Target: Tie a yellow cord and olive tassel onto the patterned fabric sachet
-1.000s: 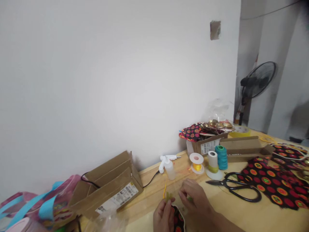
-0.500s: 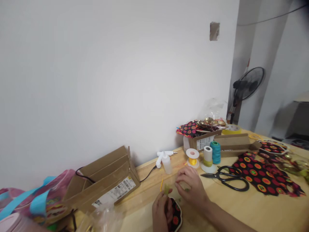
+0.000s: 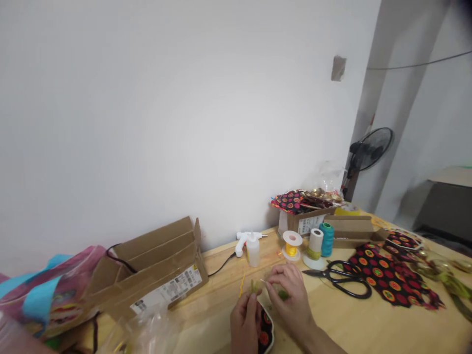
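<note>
Cardboard box point(image 3: 155, 273) lies open on its side, well left of the hands. Left hand point(image 3: 245, 322) pinches a small olive-green tuft point(image 3: 253, 287), upright at its fingertips, just above a dark fabric piece point(image 3: 264, 327) printed with red-orange circles and edged pale. Right hand point(image 3: 289, 297) sits just right of the tuft, fingers curled narrow; whether it grips anything, cannot tell. Further right of the tuft: yellow spool point(image 3: 291, 244), black scissors point(image 3: 341, 278), matching printed cloth point(image 3: 391, 280) flat on the wooden table point(image 3: 368, 324).

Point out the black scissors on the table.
In the head view the black scissors lie flat on the wooden table, right of the right hand, between the thread spools and the patterned black fabric.
</note>
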The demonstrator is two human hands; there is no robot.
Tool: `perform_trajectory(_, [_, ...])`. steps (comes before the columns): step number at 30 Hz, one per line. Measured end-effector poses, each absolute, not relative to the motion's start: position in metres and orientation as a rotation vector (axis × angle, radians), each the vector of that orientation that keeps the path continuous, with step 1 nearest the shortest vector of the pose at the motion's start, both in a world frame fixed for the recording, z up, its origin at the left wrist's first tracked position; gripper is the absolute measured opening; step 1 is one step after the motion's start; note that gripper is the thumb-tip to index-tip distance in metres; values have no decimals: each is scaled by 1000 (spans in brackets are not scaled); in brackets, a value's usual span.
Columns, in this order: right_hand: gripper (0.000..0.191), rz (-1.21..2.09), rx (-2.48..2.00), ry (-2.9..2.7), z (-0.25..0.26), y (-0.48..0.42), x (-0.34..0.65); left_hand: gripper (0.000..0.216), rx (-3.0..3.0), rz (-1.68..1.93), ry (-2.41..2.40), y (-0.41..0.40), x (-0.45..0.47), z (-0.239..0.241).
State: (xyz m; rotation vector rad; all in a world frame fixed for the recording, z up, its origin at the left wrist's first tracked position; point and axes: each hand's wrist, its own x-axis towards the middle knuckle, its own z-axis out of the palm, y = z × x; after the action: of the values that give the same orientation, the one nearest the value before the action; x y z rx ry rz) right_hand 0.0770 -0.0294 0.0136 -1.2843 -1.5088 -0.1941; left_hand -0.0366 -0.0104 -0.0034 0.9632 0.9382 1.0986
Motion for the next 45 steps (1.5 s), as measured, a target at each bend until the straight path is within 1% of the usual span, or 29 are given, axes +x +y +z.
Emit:
perform_trajectory(3, [8,-190,-1274,-1562,10,-31,75,35,981,1140,941,-13,-36,-2])
perform_trajectory(11, [6,-169,-1254,-1634,10,-34,71,28,1080,1173,957,-16,-37,2])
perform_trajectory(19, [8,-206,-1342,-1543,20,-30,94,31,1073,1102,1014,-20,-36,8])
perform_trajectory(25, [8,-198,-1257,-1709,36,-28,99,34,1057,1104,1037,-20,-36,9])
perform_trajectory(29, [9,-207,-1203,-1778,30,-31,97,36,1052,1115,1050,-20,-36,9])
perform_trajectory(35, [9,-184,-1180,-1771,18,-35,91,33,1050,1110,1060,-20,-35,9])
perform_trajectory(45, [13,-144,-1211,-1777,17,-32,90,28,1039,1090,1082,-20,-36,9])
